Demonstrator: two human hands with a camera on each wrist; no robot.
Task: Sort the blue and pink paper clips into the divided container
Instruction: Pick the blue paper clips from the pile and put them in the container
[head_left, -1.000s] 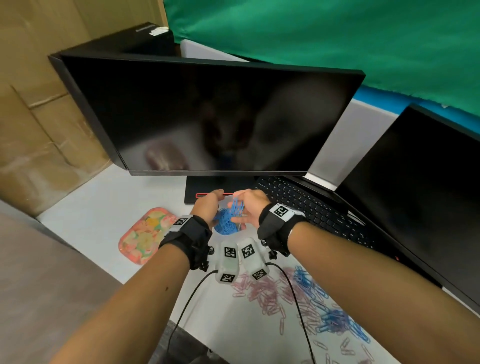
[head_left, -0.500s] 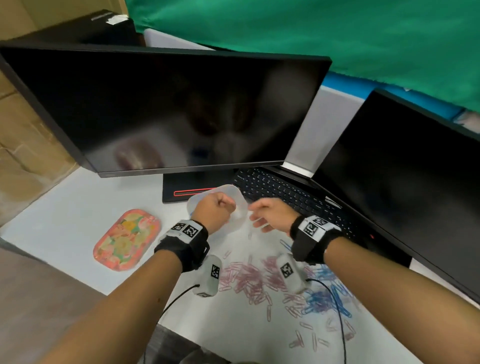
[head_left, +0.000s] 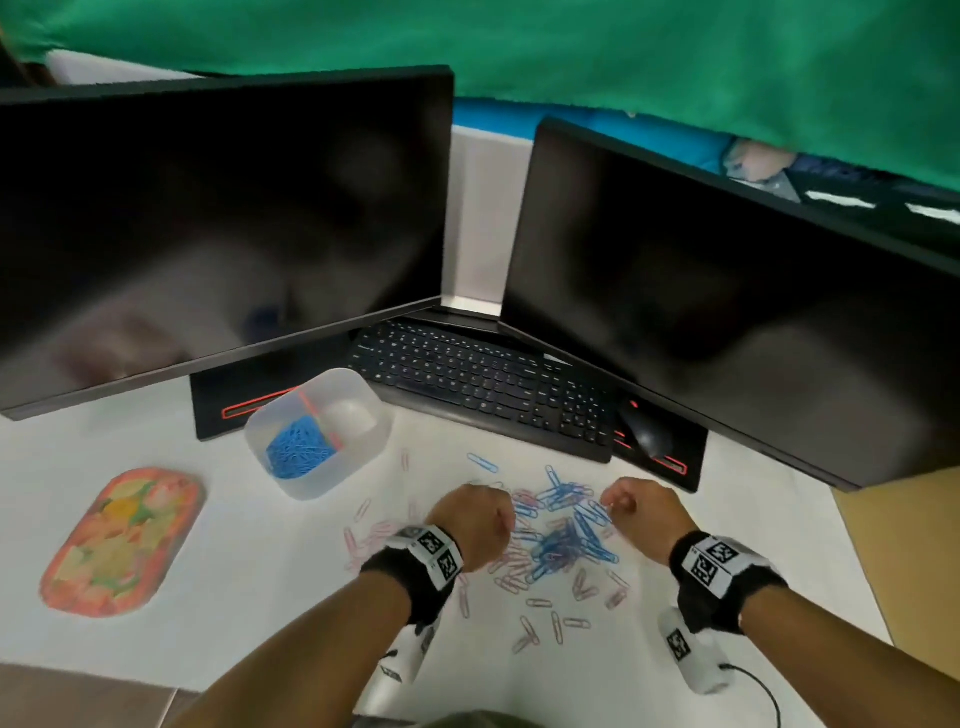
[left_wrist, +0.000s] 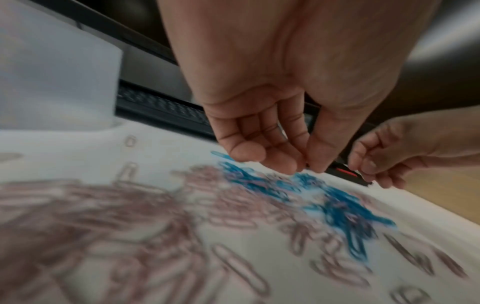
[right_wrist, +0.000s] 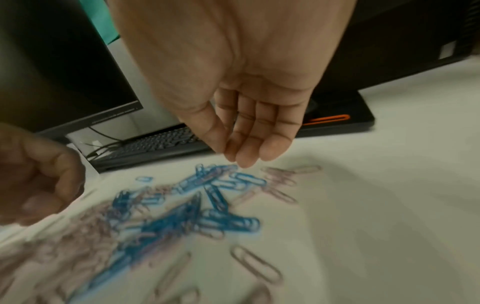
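Both arms reach forward over the pile of paper clips (head_left: 558, 540). The left hand (head_left: 475, 519) is on the left side of the pile, just above it. Its fingers (left_wrist: 249, 152) are curled down, and the thumb tip meets the fingertips. It is too blurry to tell if a clip is between them. The right hand (head_left: 641, 512) is at the far right edge of the pile, also just above it. Its fingers (right_wrist: 270, 146) hang loose and bend a little, with the tips pointing down at the clips. Nothing is in that hand. Each wrist has a black band, and the two hands are apart with the pile between them.
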